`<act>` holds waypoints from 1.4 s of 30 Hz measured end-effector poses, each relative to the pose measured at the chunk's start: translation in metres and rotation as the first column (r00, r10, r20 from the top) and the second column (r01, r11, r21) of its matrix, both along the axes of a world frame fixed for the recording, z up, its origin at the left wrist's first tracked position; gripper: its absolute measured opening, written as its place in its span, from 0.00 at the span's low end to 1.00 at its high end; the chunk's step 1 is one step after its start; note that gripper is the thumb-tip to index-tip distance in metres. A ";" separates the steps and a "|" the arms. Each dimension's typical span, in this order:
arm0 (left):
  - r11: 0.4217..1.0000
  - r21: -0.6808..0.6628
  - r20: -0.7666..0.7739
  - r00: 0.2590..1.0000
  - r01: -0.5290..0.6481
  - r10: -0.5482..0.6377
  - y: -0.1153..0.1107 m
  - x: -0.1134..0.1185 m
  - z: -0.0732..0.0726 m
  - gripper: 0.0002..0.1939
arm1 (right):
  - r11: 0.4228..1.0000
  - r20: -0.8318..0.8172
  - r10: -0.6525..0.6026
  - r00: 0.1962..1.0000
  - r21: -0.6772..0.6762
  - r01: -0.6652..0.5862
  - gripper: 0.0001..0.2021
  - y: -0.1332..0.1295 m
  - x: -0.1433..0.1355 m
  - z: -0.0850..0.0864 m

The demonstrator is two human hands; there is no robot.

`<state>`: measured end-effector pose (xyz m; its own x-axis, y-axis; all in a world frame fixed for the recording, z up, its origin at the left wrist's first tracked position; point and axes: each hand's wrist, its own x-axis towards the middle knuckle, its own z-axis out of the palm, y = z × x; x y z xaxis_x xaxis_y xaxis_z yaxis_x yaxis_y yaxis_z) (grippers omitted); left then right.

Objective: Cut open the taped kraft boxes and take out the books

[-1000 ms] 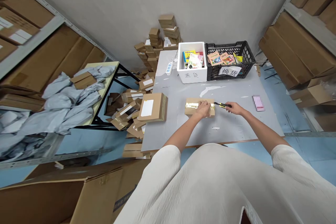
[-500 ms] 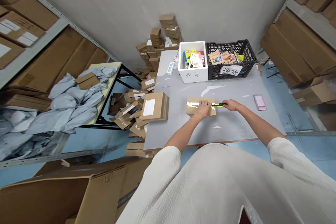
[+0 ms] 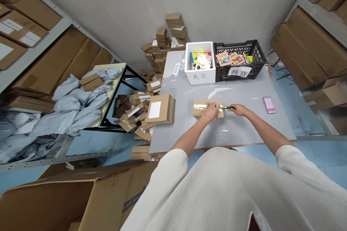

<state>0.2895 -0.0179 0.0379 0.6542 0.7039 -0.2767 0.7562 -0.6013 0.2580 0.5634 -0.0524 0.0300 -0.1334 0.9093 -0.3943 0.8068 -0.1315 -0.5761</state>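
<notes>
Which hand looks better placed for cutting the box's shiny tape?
Probably the right hand: it grips the black-and-yellow cutter at the right end of the tape. The left hand lies on the box, seemingly steadying it.

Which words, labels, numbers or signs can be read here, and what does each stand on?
"换货": paper sign on the black crate.
"退货": handwritten on the white box; the first character is less clear.
Too small to read: titles on the books in both containers; print on the white labels on the left shelf's cartons.
Too blurred to read: the dark printed strip on the large carton, lower left.
</notes>
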 end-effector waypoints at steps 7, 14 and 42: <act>0.999 -0.037 0.009 1.000 -0.025 0.025 -0.001 -0.001 0.003 0.34 | 0.942 -0.317 -0.059 0.947 -0.332 -0.053 0.14 -0.018 0.013 0.003; 0.997 -0.052 0.082 0.995 -0.060 0.064 0.002 -0.004 0.004 0.37 | 0.955 -0.344 -0.163 0.925 -0.292 0.059 0.21 -0.034 0.025 0.004; 0.969 0.161 0.154 0.975 -0.187 0.162 0.009 0.010 -0.030 0.28 | 0.966 0.171 0.086 0.982 0.227 -0.124 0.22 -0.045 -0.005 0.004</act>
<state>0.2992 -0.0090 0.0084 0.5404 0.8396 -0.0553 0.8173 -0.5082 0.2715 0.5584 -0.0971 0.0344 -0.1865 0.9631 -0.1942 0.8920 0.0832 -0.4442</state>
